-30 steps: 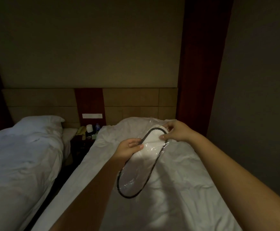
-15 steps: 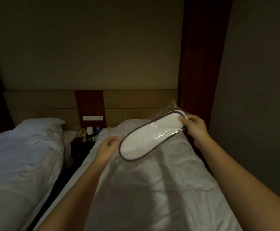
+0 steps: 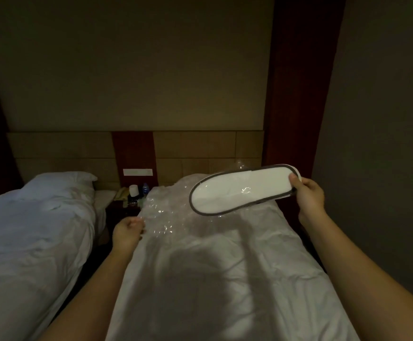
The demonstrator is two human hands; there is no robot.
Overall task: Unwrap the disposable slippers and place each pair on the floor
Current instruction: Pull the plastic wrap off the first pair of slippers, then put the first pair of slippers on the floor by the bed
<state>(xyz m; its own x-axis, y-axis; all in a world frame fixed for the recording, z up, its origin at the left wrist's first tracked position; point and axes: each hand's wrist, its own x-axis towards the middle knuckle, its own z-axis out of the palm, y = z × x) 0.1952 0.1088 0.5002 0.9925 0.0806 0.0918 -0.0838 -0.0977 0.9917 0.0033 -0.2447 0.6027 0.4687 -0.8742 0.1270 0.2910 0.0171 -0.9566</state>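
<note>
White bedding fills the lower half of what we see: two beds, one on the left (image 3: 35, 230) and one under our arms (image 3: 212, 279), with a dark nightstand (image 3: 126, 205) between them carrying a few small items we cannot make out well. Our left hand (image 3: 127, 232) hangs over the near bed's left edge, fingers curled tight on the clear plastic wrapper (image 3: 161, 212), which trails crinkled and shiny up and rightward from that hand toward the slippers. Further right, the disposable slippers (image 3: 243, 190) are held up in the air above the bed, white with a dark trim; we see one flat outline, and whether a second slipper lies stacked behind it we cannot tell. Their long axis runs nearly level, left to right, tilted slightly up at the right end. Our right hand (image 3: 308, 195) pinches that right end, thumb on the near face. The free end points left, toward the wrapper, whose film seems still to lie around that end, though glare makes this hard to judge. We judge the unwrapping nearly done: the slippers lie up and to the right of the left hand, so pulling the two hands apart along that axis should free them. The floor, barely visible in the dark gap between the beds, is where they belong next.
</note>
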